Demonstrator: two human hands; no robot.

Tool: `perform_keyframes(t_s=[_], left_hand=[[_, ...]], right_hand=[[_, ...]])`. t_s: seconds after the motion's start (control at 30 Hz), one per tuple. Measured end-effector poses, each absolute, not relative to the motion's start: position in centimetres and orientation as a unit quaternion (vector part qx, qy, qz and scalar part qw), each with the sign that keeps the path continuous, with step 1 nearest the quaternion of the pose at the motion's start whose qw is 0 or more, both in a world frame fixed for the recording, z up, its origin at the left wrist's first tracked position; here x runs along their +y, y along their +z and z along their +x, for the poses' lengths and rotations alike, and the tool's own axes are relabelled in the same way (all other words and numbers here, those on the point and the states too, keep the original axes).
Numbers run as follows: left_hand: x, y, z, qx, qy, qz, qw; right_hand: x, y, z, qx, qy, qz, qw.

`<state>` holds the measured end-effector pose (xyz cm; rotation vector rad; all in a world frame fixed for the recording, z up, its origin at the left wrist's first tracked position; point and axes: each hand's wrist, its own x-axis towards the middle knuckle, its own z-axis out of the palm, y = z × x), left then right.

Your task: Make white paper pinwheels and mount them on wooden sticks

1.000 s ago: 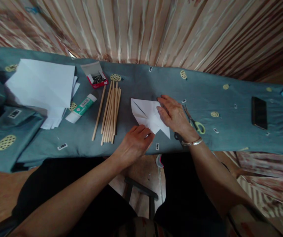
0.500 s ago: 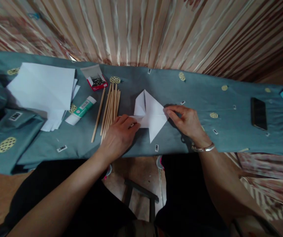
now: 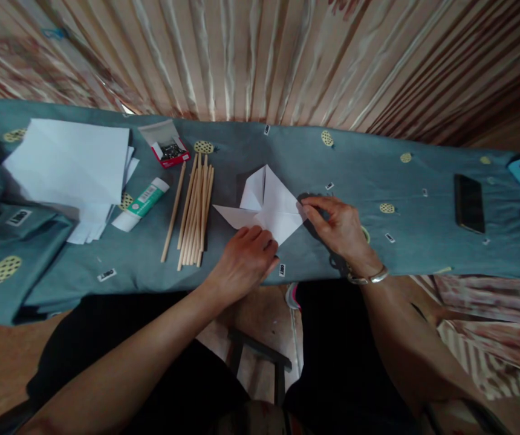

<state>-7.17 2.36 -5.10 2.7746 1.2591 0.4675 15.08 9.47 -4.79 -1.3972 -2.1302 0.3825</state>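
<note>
folded paper (image 3: 280, 208), right fingers (image 3: 321, 203) pinching corner

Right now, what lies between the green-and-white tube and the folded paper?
The head view shows a single wooden stick, nearer the green-and-white tube, then a bundle of wooden sticks, nearer the folded paper.

"obey" on tablecloth (image 3: 364, 175), tube lettering (image 3: 135, 208) too small
</note>
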Motion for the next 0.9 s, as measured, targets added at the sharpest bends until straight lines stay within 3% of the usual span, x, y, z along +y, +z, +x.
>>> perform_keyframes(t_s=[0.3, 0.6, 0.9], left_hand=[[2.4, -4.7, -8.2, 0.413, 0.142, 0.900, 0.003], [2.6, -5.2, -11.0, 0.416, 0.196, 0.888, 0.018], [3.0, -5.3, -11.8, 0.398, 0.189, 0.898, 0.020]], right_hand=[[8.9, -4.6, 16.0, -0.791, 0.180, -0.505, 0.294], [7.1, -4.9, 17.3, -0.807, 0.318, -0.449, 0.214], [6.8, -4.3, 16.1, -0.775, 0.387, -0.413, 0.280]])
